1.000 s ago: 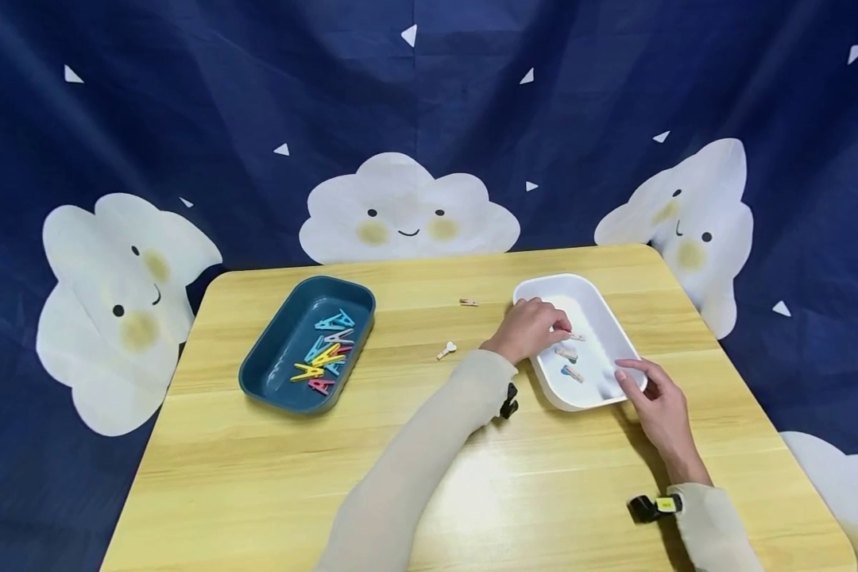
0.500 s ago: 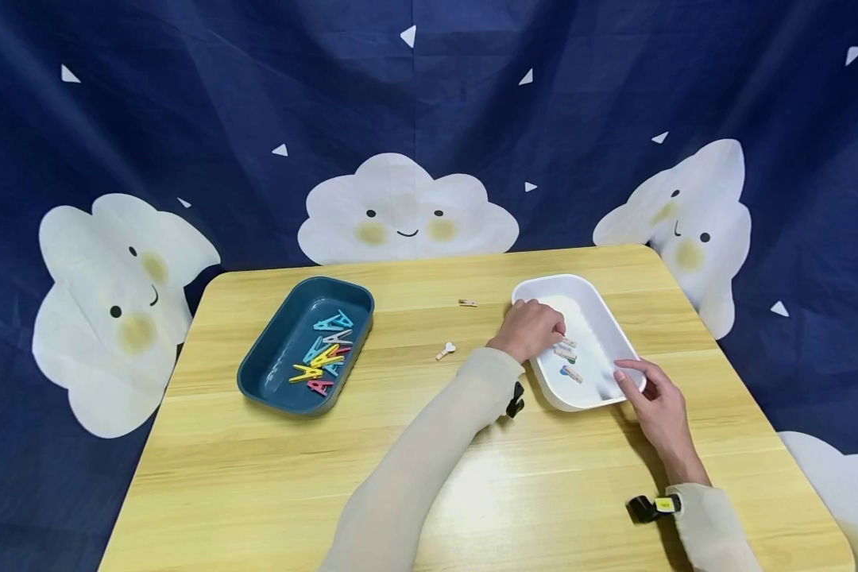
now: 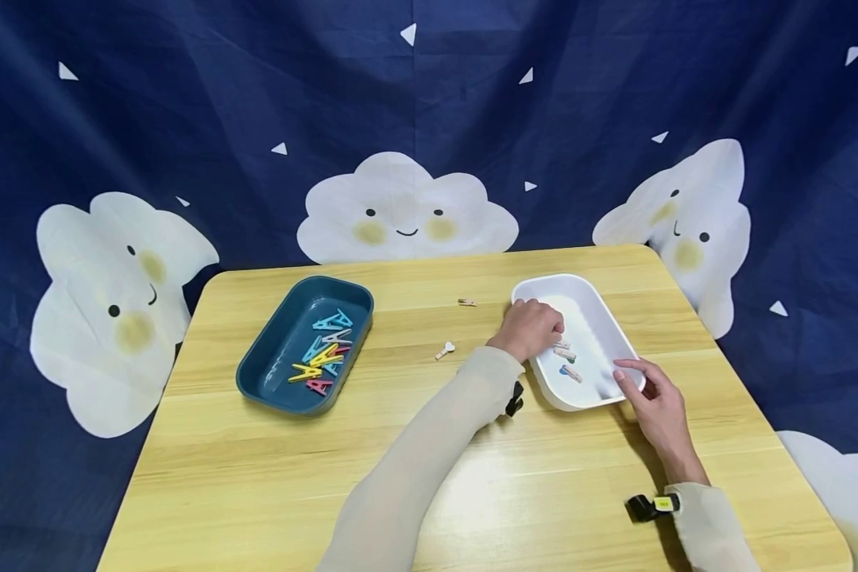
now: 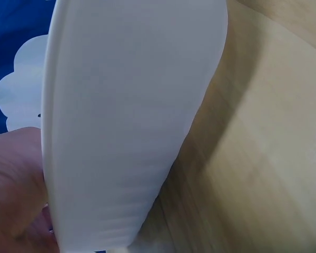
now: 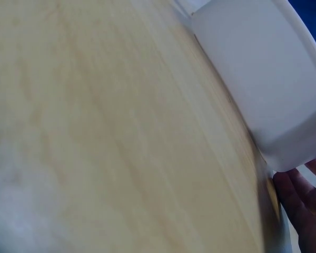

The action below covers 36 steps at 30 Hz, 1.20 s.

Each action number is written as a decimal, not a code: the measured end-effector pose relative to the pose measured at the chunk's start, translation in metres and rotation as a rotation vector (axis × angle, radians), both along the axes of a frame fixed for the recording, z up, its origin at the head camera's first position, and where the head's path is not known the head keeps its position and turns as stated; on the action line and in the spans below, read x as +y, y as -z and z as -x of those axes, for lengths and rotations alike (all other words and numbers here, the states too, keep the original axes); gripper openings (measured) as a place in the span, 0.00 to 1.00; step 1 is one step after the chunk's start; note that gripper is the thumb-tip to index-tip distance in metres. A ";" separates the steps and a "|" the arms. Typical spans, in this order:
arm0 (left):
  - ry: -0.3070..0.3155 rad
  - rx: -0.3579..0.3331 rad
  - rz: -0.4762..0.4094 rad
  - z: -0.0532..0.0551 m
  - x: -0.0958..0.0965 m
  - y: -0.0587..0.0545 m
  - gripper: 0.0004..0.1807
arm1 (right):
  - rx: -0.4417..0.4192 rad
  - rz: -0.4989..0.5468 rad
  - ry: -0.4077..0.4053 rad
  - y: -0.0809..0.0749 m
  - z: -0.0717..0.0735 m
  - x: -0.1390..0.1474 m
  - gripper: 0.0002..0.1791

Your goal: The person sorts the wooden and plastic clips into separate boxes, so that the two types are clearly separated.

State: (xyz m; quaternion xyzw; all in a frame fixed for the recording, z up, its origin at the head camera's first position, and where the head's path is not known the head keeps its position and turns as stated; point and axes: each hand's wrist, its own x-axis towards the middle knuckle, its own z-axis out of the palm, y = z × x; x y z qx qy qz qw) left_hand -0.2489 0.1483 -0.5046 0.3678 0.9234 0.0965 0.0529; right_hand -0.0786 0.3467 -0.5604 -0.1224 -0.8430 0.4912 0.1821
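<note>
My left hand reaches over the left rim of the white tray, its fingers curled down inside and pinching a small wooden clothespin that is partly hidden beneath them. Two more wooden clothespins, one with a blue decoration, lie in the tray close by. In the left wrist view the same hand bends over the rim, fingertips hidden behind the wall. At the tray's near right corner, my right hand grips the rim, thumb and fingers on either side. The right wrist view shows its fingers against the outer wall.
A dark teal tray with several coloured plastic clothespins stands at the left of the wooden table. Between the trays lie a wooden clothespin with a white heart and another wooden clothespin farther back.
My left hand has shifted slightly left and lower in the white tray, and the clothespin at its fingertips has moved nearer the other two. My right hand keeps its grip on the rim.
</note>
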 end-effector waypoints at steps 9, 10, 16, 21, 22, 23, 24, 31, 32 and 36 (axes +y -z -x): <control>0.051 -0.085 -0.159 0.002 -0.015 -0.007 0.12 | 0.010 0.001 -0.009 0.001 0.001 0.001 0.16; 0.064 -0.088 -0.188 0.002 -0.017 -0.008 0.12 | 0.007 -0.003 -0.010 0.001 0.001 0.001 0.16; 0.108 -0.076 -0.336 0.002 -0.035 -0.014 0.12 | -0.009 -0.010 -0.005 0.000 0.001 -0.001 0.16; 0.102 -0.113 -0.415 -0.002 -0.051 -0.019 0.12 | -0.009 -0.004 -0.006 -0.001 -0.001 -0.001 0.16; 0.099 -0.119 -0.422 -0.003 -0.054 -0.020 0.12 | -0.011 -0.002 -0.005 -0.001 -0.001 -0.001 0.16; 0.092 -0.125 -0.424 -0.004 -0.057 -0.020 0.12 | -0.012 -0.002 -0.004 -0.001 -0.001 -0.001 0.16; 0.086 -0.132 -0.428 -0.005 -0.060 -0.020 0.12 | -0.015 -0.001 -0.004 -0.001 -0.001 -0.001 0.16; 0.043 -0.159 -0.483 -0.011 -0.089 -0.012 0.11 | -0.024 0.000 -0.004 -0.002 -0.001 -0.002 0.17; 0.040 -0.155 -0.488 -0.011 -0.093 -0.011 0.11 | -0.024 -0.002 -0.005 -0.002 0.000 -0.001 0.17; 0.024 -0.164 -0.508 -0.011 -0.111 -0.005 0.11 | -0.027 -0.004 -0.001 -0.001 0.000 0.000 0.17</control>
